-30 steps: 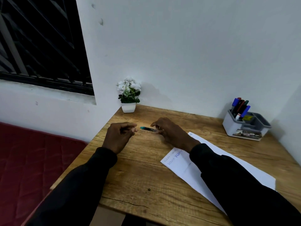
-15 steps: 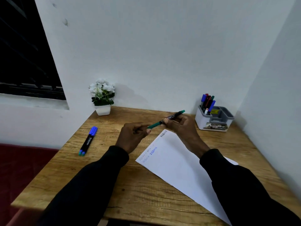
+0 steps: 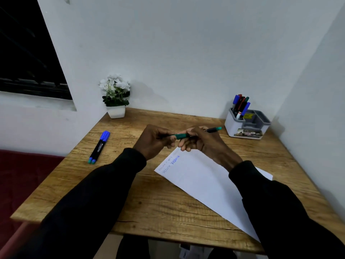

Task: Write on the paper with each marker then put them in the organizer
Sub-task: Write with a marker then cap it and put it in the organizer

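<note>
A green marker [image 3: 211, 130] is held level above the desk between both hands. My right hand [image 3: 203, 142] grips its black barrel. My left hand [image 3: 155, 141] pinches the green cap end [image 3: 182, 136]. Below them lies a white paper [image 3: 201, 182] with a few faint and blue written words at its top left corner. Two blue-capped markers [image 3: 99, 146] lie side by side on the desk at the left. A white and grey organizer [image 3: 248, 126] stands at the back right with several markers upright in its left compartment.
A small white pot of white flowers [image 3: 115, 97] stands at the back left of the wooden desk [image 3: 149, 206]. White walls close the back and right side. A dark window is at the upper left and a red mattress lies below the desk's left edge.
The hands have lifted the green marker off the desk and brought it over the paper's top. The left hand has closed in on the cap end. The view swung right.
</note>
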